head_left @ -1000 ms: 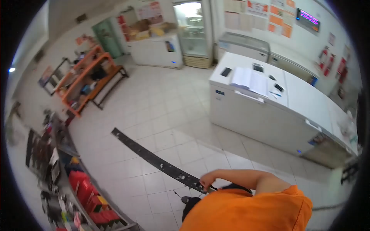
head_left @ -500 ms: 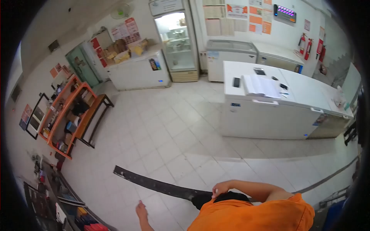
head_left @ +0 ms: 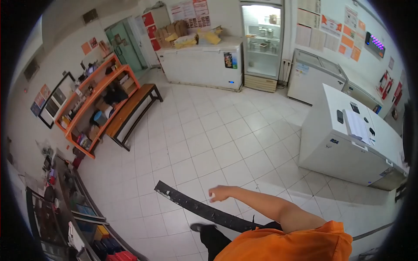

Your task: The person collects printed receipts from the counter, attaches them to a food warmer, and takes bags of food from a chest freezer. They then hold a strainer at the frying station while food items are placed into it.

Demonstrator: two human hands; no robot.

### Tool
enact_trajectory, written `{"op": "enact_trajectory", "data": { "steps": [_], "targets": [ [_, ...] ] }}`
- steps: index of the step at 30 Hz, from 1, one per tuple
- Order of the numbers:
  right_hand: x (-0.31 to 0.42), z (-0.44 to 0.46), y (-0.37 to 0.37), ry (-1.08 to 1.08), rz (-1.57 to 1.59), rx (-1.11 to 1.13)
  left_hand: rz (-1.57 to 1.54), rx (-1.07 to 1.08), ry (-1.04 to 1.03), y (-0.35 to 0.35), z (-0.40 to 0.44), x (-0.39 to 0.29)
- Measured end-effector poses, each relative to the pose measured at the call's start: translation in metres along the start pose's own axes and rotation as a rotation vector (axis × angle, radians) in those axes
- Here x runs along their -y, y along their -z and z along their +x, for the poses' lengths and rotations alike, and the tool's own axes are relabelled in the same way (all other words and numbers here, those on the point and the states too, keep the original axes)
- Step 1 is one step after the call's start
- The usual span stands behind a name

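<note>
My right hand (head_left: 221,193) reaches out in front of my body over the tiled floor. Its fingers bend loosely, with a gap between thumb and fingers, and I see nothing held in it. Just below the hand in the picture, a dark, scuffed strip (head_left: 191,206) runs across the view towards my waist; its height above the floor is unclear. My left hand is out of view. My orange shirt (head_left: 283,243) and one dark trouser leg (head_left: 213,239) with a black shoe (head_left: 197,227) show at the bottom.
A wooden bench (head_left: 130,111) stands before an orange shelf (head_left: 93,108) at left. Along the back are a chest freezer (head_left: 196,71) with bags on top and a glass-door fridge (head_left: 261,48). On the right, a white freezer (head_left: 335,148) carries papers (head_left: 357,126) and a phone (head_left: 340,116).
The view has turned left, so the freezers appear farther right. My right hand has moved from my waist out to the front, and my left hand has gone out of view.
</note>
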State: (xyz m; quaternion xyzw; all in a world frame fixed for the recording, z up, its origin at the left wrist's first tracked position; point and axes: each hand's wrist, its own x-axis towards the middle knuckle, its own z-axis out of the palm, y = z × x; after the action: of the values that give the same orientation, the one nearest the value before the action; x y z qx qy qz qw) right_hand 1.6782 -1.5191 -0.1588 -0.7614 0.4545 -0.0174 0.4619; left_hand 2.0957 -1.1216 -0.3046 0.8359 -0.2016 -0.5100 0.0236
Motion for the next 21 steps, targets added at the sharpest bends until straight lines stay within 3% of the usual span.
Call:
{"op": "enact_trajectory", "data": {
  "steps": [3,7,8,9,10,11,12,13,14,15,16,17,20,21],
  "targets": [
    [-0.005,0.105,-0.013,0.172,-0.146,-0.209,-0.051,0.017,-0.035,0.051,0.052,-0.049],
    [0.017,0.178,-0.001,-0.116,-0.106,0.143,-0.010,0.015,-0.079,0.151,0.130,-0.116],
    [0.011,0.194,0.001,-0.152,-0.182,0.206,0.024,0.004,-0.096,0.180,0.151,-0.134],
    [-0.042,0.226,-0.019,-0.064,-0.305,0.217,0.094,-0.011,-0.138,0.212,0.174,-0.153],
    [-0.014,0.218,0.010,-0.267,-0.242,0.260,0.184,-0.030,-0.196,0.241,0.202,-0.165],
    [-0.048,0.239,0.001,-0.481,-0.182,0.267,0.346,-0.070,-0.312,0.271,0.235,-0.181],
    [-0.055,0.246,0.010,-0.489,-0.230,0.277,0.459,-0.141,-0.422,0.298,0.273,-0.199],
    [-0.065,0.254,0.018,-0.497,-0.278,0.287,0.424,-0.228,-0.497,0.324,0.300,-0.230],
    [-0.101,0.262,0.019,-0.470,-0.152,0.266,0.154,-0.240,-0.409,0.377,0.229,-0.331],
    [-0.100,0.268,0.036,-0.395,-0.383,0.396,-0.059,-0.287,-0.518,0.413,0.236,-0.388],
    [-0.116,0.278,0.039,-0.322,-0.486,0.382,-0.240,-0.347,-0.629,0.451,0.220,-0.446],
    [-0.126,0.294,0.040,-0.619,-0.131,0.346,-0.310,-0.390,-0.687,0.481,0.238,-0.486],
    [-0.128,0.363,0.052,-1.183,0.496,0.181,-0.395,-0.464,-0.774,0.556,0.280,-0.557],
    [-0.097,0.387,0.062,-1.148,0.457,0.168,-0.401,-0.477,-0.784,0.576,0.290,-0.572]
  ]
}}
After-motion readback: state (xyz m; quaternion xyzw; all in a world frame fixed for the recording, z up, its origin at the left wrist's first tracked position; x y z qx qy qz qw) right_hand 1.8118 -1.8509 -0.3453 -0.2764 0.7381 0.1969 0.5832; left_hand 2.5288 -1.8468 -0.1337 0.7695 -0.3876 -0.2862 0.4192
